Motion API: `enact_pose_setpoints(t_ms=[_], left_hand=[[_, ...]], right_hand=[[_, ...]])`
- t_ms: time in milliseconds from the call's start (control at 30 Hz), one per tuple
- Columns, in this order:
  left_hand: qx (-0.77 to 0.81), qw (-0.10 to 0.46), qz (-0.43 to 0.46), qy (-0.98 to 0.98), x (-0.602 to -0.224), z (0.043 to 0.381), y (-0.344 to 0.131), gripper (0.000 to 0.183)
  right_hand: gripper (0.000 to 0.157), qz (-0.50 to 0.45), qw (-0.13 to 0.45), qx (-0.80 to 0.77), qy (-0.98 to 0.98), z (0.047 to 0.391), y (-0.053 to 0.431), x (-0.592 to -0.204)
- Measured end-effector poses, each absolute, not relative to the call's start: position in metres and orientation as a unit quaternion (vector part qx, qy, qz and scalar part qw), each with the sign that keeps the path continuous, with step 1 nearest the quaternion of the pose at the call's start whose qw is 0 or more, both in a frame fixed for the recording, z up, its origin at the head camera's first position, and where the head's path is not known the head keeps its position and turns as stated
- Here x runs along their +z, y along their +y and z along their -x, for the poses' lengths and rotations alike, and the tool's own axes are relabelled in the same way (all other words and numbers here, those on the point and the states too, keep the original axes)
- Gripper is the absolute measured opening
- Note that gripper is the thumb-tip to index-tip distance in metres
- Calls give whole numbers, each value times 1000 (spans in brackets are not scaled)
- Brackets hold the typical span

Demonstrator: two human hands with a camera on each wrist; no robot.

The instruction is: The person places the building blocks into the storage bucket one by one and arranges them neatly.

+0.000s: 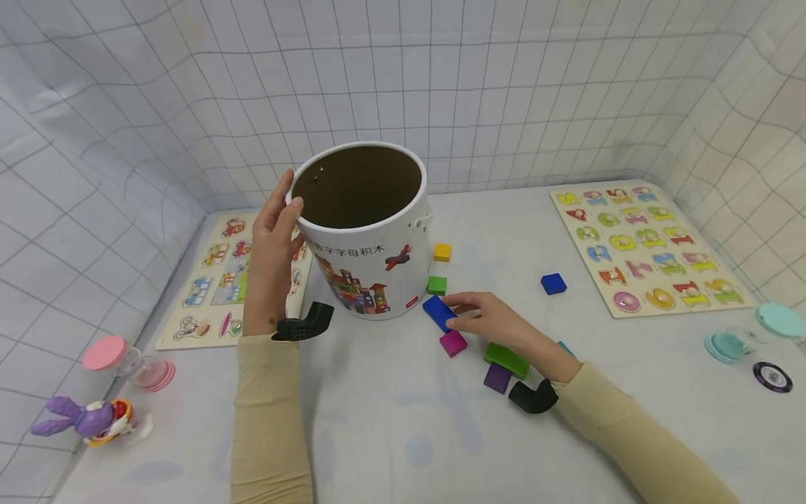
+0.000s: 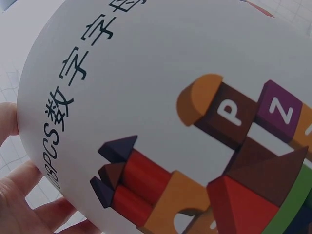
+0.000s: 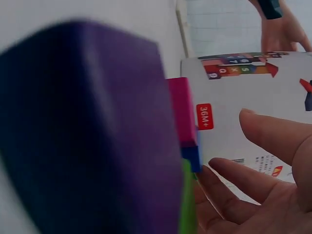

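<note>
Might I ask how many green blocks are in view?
2: a small one by the bucket, a longer one by the purple block; the right arm may hide more.

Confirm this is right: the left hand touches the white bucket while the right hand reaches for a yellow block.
Not quite: the head view shows the right hand at a blue block, not a yellow one. The left hand does touch the white bucket.
</note>
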State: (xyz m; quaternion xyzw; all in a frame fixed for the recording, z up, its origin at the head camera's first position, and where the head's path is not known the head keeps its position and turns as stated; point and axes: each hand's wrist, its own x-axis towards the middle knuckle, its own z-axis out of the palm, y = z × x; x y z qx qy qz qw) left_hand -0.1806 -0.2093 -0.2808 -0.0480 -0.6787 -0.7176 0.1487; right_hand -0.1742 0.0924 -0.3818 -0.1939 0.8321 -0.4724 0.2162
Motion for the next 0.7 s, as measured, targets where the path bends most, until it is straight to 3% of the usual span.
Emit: enact_pose_setpoints(t_ms=[367, 700], left_hand=[[-716, 151, 53, -680, -279, 181, -210, 46], [-711, 155, 52, -684, -277, 177, -206, 48]], right_hand=[[44, 241, 131, -353, 895, 184, 72, -397], [31, 227, 121, -330, 908, 191, 80, -396]])
